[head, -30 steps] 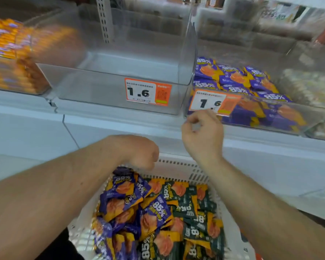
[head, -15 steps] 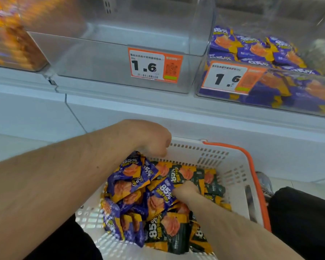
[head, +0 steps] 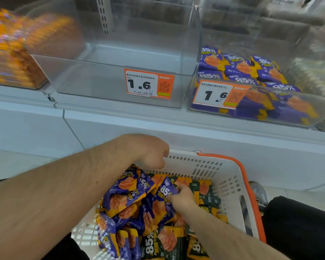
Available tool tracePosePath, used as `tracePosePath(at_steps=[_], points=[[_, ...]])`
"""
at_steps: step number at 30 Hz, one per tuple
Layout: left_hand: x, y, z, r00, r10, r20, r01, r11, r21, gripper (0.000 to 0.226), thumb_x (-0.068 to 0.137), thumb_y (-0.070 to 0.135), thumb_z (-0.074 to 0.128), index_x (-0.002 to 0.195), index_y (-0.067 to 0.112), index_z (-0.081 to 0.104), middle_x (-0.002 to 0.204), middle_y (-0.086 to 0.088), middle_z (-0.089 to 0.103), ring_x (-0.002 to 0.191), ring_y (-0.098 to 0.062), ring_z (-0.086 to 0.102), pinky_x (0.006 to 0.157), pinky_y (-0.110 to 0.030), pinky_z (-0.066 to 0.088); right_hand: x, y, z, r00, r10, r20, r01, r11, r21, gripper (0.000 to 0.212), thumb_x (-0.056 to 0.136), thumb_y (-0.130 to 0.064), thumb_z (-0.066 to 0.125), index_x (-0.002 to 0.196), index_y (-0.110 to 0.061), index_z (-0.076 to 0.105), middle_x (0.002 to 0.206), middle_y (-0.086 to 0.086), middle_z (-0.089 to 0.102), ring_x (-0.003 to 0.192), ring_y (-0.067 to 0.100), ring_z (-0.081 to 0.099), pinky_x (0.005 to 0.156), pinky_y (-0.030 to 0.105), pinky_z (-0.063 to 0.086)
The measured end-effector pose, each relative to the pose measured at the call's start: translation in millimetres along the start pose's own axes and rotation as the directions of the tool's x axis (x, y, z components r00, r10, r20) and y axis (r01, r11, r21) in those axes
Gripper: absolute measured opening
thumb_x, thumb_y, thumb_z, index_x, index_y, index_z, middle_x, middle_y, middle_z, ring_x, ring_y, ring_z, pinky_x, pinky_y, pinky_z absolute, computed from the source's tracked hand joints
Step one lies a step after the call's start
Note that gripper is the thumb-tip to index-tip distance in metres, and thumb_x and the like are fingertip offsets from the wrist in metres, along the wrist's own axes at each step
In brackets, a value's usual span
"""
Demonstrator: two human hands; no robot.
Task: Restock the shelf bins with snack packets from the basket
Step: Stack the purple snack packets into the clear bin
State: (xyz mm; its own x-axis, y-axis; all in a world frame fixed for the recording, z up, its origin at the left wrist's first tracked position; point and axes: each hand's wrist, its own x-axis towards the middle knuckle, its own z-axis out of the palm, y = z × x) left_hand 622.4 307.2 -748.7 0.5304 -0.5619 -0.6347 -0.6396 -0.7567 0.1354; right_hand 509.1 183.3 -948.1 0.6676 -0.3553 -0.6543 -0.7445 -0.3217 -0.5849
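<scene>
A white basket (head: pixel 231 186) with an orange rim holds several purple snack packets (head: pixel 124 196) and dark green packets (head: pixel 208 194). My right hand (head: pixel 182 197) is down among them and pinches the edge of one purple packet (head: pixel 164 192). My left hand (head: pixel 150 151) hovers over the basket's back rim with curled fingers, and I see nothing in it. On the shelf above, a clear middle bin (head: pixel 120 85) is empty and the clear bin to its right (head: pixel 261 102) holds purple packets.
Orange 1.6 price tags (head: pixel 148 84) sit on the fronts of both bins. A bin of orange packets (head: pixel 11 53) stands at the left. The white shelf ledge (head: pixel 158 119) juts out above the basket. A dark trouser leg (head: pixel 298 228) is at the lower right.
My right hand dropped from the right bin's price tag into the basket and took hold of a purple packet. The view tilted down. The left hand stayed over the basket rim.
</scene>
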Motion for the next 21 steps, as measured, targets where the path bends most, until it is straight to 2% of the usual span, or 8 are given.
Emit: tracePosePath(at_steps=[3, 6, 9, 11, 14, 17, 19, 21], points=[[-5, -1, -3, 0.998, 0.007, -0.062, -0.014, 0.993, -0.117, 0.062, 0.094, 0.033, 0.054, 0.149, 0.025, 0.028, 0.149, -0.001, 0.040, 0.131, -0.022, 0.044, 0.102, -0.034, 0.040, -4, -17, -31, 0.987, -0.159, -0.020, 0.158, 0.986, -0.058, 0.017, 0.095, -0.017, 0.059, 0.111, -0.016, 0.056, 0.097, 0.004, 0.062, 0.078, 0.021, 0.056, 0.065, 0.033, 0.044], [-8, 0, -9, 0.987, 0.019, -0.157, -0.046, 0.984, -0.172, 0.067, 0.094, 0.034, 0.057, 0.151, 0.024, 0.024, 0.152, -0.003, 0.035, 0.135, -0.022, 0.040, 0.108, -0.036, 0.037, -17, -47, -71, 0.937, -0.350, 0.013, 0.349, 0.930, -0.118, 0.018, 0.097, -0.021, 0.057, 0.112, -0.031, 0.056, 0.097, -0.002, 0.064, 0.084, 0.017, 0.061, 0.068, 0.030, 0.052], [-8, 6, -12, 0.972, 0.012, -0.236, -0.048, 0.988, -0.145, 0.071, 0.092, 0.038, 0.059, 0.151, 0.025, 0.022, 0.150, -0.004, 0.033, 0.134, -0.024, 0.037, 0.108, -0.039, 0.038, -33, -77, -108, 0.886, -0.455, 0.096, 0.462, 0.884, -0.077, 0.022, 0.096, -0.017, 0.058, 0.117, -0.024, 0.060, 0.108, 0.004, 0.066, 0.094, 0.022, 0.064, 0.080, 0.037, 0.053], [-8, 11, -12, 0.967, 0.019, -0.255, -0.060, 0.986, -0.153, 0.068, 0.090, 0.041, 0.062, 0.147, 0.025, 0.030, 0.141, -0.003, 0.041, 0.126, -0.023, 0.045, 0.101, -0.037, 0.042, -46, -95, -128, 0.855, -0.490, 0.169, 0.496, 0.868, 0.007, 0.024, 0.095, -0.008, 0.057, 0.115, -0.021, 0.061, 0.108, 0.007, 0.068, 0.095, 0.024, 0.066, 0.084, 0.043, 0.053], [-6, 15, -16, 0.939, 0.070, -0.335, -0.175, 0.940, -0.293, 0.037, 0.085, 0.031, 0.069, 0.115, 0.027, 0.049, 0.103, 0.007, 0.057, 0.096, -0.016, 0.056, 0.073, -0.025, 0.043, -70, -120, -151, 0.802, -0.568, 0.184, 0.561, 0.822, 0.094, 0.031, 0.093, 0.003, 0.056, 0.103, -0.026, 0.062, 0.096, 0.005, 0.067, 0.085, 0.018, 0.063, 0.083, 0.041, 0.051], [-13, 14, -32, 0.877, 0.033, -0.480, -0.300, 0.817, -0.492, 0.031, 0.082, 0.014, 0.074, 0.105, 0.025, 0.057, 0.092, 0.006, 0.065, 0.076, -0.009, 0.060, 0.058, -0.016, 0.042, -90, -133, -166, 0.753, -0.651, 0.094, 0.632, 0.756, 0.168, 0.041, 0.094, 0.001, 0.057, 0.111, -0.037, 0.056, 0.099, 0.010, 0.068, 0.085, 0.025, 0.062, 0.078, 0.041, 0.051], [-22, 11, -45, 0.843, -0.007, -0.538, -0.399, 0.664, -0.633, 0.028, 0.081, 0.003, 0.073, 0.101, 0.020, 0.062, 0.089, -0.001, 0.071, 0.069, -0.008, 0.063, 0.056, -0.017, 0.048, -101, -135, -173, 0.718, -0.696, 0.001, 0.676, 0.697, 0.240, 0.051, 0.091, 0.003, 0.060, 0.118, -0.039, 0.050, 0.100, 0.007, 0.071, 0.088, 0.028, 0.064, 0.081, 0.045, 0.053], [-31, 11, -57, 0.821, -0.041, -0.570, -0.475, 0.506, -0.720, 0.027, 0.082, -0.003, 0.072, 0.099, 0.017, 0.062, 0.083, -0.001, 0.072, 0.065, -0.006, 0.066, 0.053, -0.021, 0.052, -111, -136, -180, 0.687, -0.722, -0.079, 0.714, 0.651, 0.256, 0.051, 0.088, 0.006, 0.062, 0.115, -0.035, 0.050, 0.097, 0.004, 0.072, 0.084, 0.023, 0.066, 0.080, 0.044, 0.053]])
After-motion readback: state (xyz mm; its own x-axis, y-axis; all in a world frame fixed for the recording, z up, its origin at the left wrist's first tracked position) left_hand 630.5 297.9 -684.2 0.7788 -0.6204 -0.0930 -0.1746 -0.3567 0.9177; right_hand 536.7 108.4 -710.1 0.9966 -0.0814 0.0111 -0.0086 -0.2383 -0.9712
